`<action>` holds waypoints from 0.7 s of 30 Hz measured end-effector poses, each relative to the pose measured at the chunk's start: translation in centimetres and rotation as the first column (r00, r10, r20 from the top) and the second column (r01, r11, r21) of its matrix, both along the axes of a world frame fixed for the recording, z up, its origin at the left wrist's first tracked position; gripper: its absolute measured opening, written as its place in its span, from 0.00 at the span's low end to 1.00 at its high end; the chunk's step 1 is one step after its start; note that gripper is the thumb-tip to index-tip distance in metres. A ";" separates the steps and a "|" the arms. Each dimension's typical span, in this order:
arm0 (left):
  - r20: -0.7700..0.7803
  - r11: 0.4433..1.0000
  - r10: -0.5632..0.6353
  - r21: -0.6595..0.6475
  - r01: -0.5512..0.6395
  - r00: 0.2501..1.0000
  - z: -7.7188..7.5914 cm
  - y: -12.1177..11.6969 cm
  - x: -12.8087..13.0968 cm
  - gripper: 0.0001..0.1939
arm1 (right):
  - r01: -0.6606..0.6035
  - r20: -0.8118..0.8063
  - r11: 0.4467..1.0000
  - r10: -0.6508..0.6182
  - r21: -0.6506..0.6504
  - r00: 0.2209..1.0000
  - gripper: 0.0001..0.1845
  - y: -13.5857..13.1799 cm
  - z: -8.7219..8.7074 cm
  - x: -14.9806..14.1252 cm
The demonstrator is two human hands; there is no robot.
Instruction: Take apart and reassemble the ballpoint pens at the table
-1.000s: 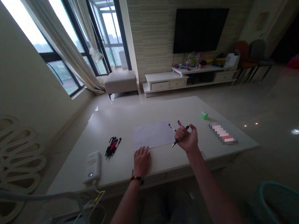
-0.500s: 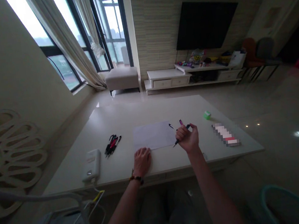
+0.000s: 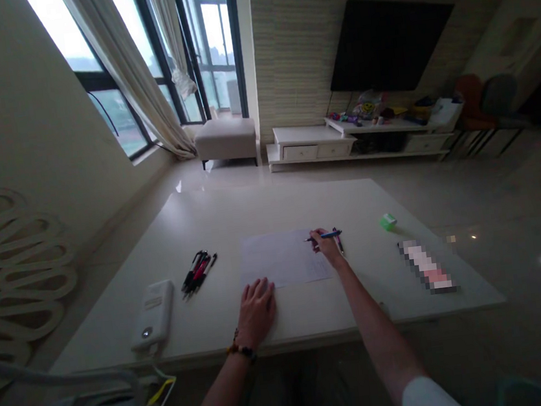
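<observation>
A white sheet of paper (image 3: 276,254) lies flat on the white table. My left hand (image 3: 257,309), with a beaded bracelet at its wrist, rests palm down with its fingertips at the paper's lower left edge. Over the paper's right side, my right hand (image 3: 323,244) pinches a dark blue pen (image 3: 330,235). The pen lies nearly level, its tip pointing left. Beside the paper, partly behind my right hand, lies a purple and dark pen (image 3: 338,242). Faint marks show at the sheet's lower right.
A bunch of black and red pens (image 3: 199,273) lies left of the paper. A white box-shaped device (image 3: 154,315) with a cable sits at the table's front left. To the right are a small green item (image 3: 388,221) and a blurred-out flat object (image 3: 427,266).
My right hand has moved from a raised, turned-up pose down over the paper, still holding the pen, which now points left. My left hand has stayed at the paper's edge. The view has shifted slightly.
</observation>
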State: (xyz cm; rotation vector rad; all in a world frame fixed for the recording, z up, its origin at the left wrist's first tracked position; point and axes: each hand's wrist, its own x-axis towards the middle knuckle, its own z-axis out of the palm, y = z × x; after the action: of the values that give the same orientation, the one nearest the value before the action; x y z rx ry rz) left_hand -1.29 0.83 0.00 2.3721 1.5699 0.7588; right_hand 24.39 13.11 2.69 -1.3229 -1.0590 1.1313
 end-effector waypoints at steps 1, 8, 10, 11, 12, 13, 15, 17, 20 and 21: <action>-0.009 1.000 -0.001 -0.003 0.001 1.000 0.0 0.0 0.0 0.20 | -0.007 0.026 1.000 0.007 0.001 1.000 0.16 1.0 -0.1 -0.4; -0.012 1.000 0.005 -0.020 -0.005 1.000 0.2 0.2 0.0 0.19 | 0.043 0.340 0.997 -0.061 0.060 0.939 0.13 6.5 -1.9 -2.6; -0.019 1.000 0.006 -0.025 -0.006 1.000 0.1 0.2 0.0 0.20 | 0.118 0.417 0.989 -0.146 0.091 0.897 0.11 7.1 -3.0 -3.0; -0.019 1.000 0.005 -0.027 -0.006 1.000 0.1 0.2 0.0 0.20 | 0.146 0.448 0.984 -0.177 0.103 0.877 0.10 7.2 -3.6 -3.1; -0.017 1.000 0.004 -0.030 -0.004 1.000 0.1 0.2 0.0 0.20 | 0.169 0.474 0.979 -0.203 0.113 0.857 0.10 7.3 -4.0 -3.2; -0.015 0.999 0.002 -0.034 -0.003 1.000 0.1 0.2 0.0 0.21 | 0.184 0.490 0.976 -0.217 0.117 0.844 0.10 7.4 -4.4 -3.2; -0.007 0.999 0.001 -0.041 -0.001 1.000 0.2 0.2 0.0 0.21 | 0.193 0.500 0.975 -0.222 0.111 0.837 0.11 7.5 -5.0 -3.2; 0.002 0.999 -0.002 -0.050 0.003 1.000 0.3 0.2 0.0 0.21 | 0.201 0.508 0.974 -0.227 0.107 0.831 0.11 7.6 -5.2 -3.1; 0.021 0.998 -0.007 -0.064 0.008 1.000 0.4 0.2 0.0 0.21 | 0.203 0.517 0.974 -0.227 0.103 0.825 0.11 7.7 -5.2 -3.0; 0.028 0.998 -0.008 -0.069 0.010 1.000 0.5 0.2 0.0 0.21 | 0.201 0.518 0.974 -0.224 0.101 0.825 0.11 7.7 -5.2 -3.0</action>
State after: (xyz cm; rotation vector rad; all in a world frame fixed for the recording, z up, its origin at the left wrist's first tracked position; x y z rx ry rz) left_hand -1.27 0.99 0.46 2.3084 1.5476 0.7208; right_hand 21.36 20.79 -2.50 -1.7247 -1.2761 0.5760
